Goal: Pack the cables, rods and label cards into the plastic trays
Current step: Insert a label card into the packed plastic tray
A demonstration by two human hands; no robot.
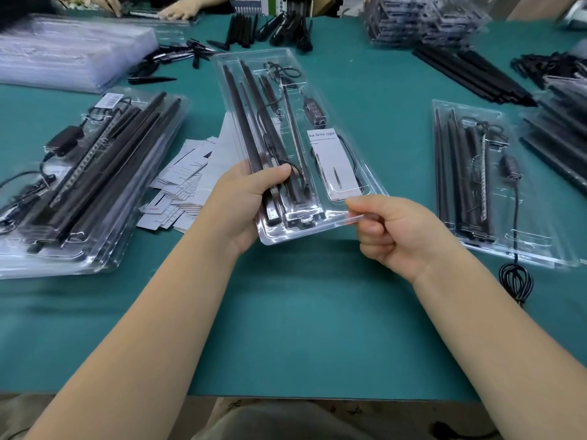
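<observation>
I hold a clear plastic tray [355,173] above the green table, tilted with its far end away from me. Inside lie long black rods [244,122], a coiled black cable with a controller [313,111] and a white label card [330,160]. My left hand [244,204] grips the tray's near left end, thumb across the rods. My right hand [394,230] pinches the tray's near right corner between thumb and curled fingers.
A stack of filled trays [79,173] lies at the left, beside loose label cards [184,185]. Another filled tray [495,192] sits at the right, its cable [516,274] hanging out. Loose rods [470,74], empty trays [63,49] and another person's hands [178,9] are at the back.
</observation>
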